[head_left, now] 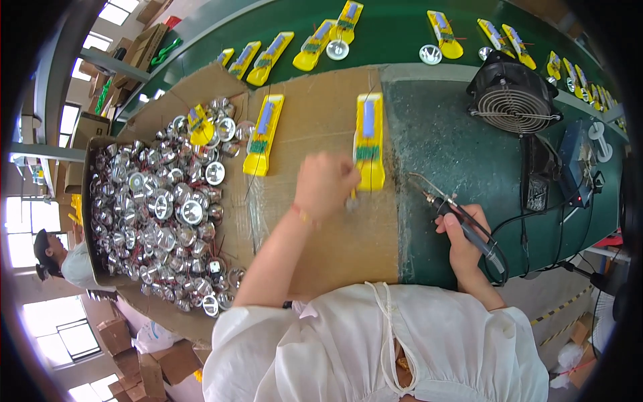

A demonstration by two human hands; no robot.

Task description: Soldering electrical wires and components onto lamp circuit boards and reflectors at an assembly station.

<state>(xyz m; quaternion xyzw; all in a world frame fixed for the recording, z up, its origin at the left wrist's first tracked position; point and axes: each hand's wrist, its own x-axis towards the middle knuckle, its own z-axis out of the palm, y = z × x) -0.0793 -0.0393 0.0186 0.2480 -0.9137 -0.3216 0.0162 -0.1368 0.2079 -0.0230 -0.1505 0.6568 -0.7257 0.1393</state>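
Observation:
My right hand [467, 234] is wrapped round a soldering iron [462, 222], whose bent metal tip reaches left over the bench. Left of the tip, on the cardboard, lies a yellow plastic casing [372, 175] with a blue cylinder and a green circuit board in it. My left hand [326, 182] is at this casing's lower left side, slightly blurred, its fingers curled together. Just below those fingers is a small blurred shiny piece [353, 201]; what the fingers hold is hidden. Further left lies a second yellow casing [256, 165] with a similar board and thin wires.
A large box [100, 276] of silvery lamp reflectors [164, 204] stands at the left, one yellow casing on top. More yellow casings [271, 59] line the far green bench. A black fan [514, 100] and a blue soldering station [575, 167] with cables occupy the right. Another person [67, 258] is far left.

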